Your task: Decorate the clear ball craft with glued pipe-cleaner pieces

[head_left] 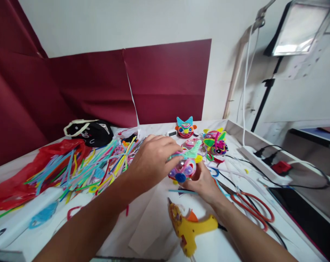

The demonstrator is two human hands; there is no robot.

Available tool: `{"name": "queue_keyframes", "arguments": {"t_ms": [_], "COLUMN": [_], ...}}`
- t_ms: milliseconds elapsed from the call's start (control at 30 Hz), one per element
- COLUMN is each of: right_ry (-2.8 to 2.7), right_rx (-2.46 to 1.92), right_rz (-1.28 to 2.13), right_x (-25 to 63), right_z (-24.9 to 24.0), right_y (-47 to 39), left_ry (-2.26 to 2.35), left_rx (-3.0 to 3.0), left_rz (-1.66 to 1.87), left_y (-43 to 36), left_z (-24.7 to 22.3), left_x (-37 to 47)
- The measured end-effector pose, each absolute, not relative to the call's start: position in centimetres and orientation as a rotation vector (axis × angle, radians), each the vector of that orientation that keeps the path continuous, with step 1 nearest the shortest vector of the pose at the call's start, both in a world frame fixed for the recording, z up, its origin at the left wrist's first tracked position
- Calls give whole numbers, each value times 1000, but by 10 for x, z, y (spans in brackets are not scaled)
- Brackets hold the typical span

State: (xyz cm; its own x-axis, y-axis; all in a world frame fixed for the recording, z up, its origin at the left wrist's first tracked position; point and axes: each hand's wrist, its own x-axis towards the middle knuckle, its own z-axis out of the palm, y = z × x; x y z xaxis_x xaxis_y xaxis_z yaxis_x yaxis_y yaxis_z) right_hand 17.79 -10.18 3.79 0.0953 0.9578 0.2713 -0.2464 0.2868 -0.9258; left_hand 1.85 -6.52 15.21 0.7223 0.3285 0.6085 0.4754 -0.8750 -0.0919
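Observation:
Between my two hands is a colourful pipe-cleaner animal figure (185, 169), with pale purple eyes, a blue nose and a mint-green ear on top. My left hand (158, 156) reaches over it from the left, its fingers bent onto the figure's upper side. My right hand (204, 182) grips the figure from the lower right, with the thumb underneath. Just below them a yellow hot glue gun (192, 229) lies on the white table, its nozzle pointing away from me. Part of the figure's back is hidden by my left fingers.
Loose pipe cleaners (99, 171) and a red plastic bag (42, 171) cover the left side. Behind stand a blue-eared figure (186, 128) and a pink-green figure (215, 142). To the right are a power strip (265, 165), an orange cord (252, 209) and a dark tablet-like slab (303, 218).

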Motion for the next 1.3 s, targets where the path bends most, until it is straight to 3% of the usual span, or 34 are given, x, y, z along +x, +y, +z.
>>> {"name": "queue_keyframes", "arguments": {"t_ms": [200, 1033, 1300], "right_ry": [-1070, -1115, -1107], "right_rx": [-839, -767, -748], "right_rz": [1169, 1111, 1134], "right_x": [178, 180, 179], "right_z": [36, 30, 33], "right_y": [-104, -101, -102], "left_ry": [-633, -866, -1031], "left_rx": [-2891, -3208, -3117], "left_rz": [-579, -302, 221], "left_y": [-52, -29, -25], "left_z": [171, 190, 210], "left_x": [23, 42, 56]}}
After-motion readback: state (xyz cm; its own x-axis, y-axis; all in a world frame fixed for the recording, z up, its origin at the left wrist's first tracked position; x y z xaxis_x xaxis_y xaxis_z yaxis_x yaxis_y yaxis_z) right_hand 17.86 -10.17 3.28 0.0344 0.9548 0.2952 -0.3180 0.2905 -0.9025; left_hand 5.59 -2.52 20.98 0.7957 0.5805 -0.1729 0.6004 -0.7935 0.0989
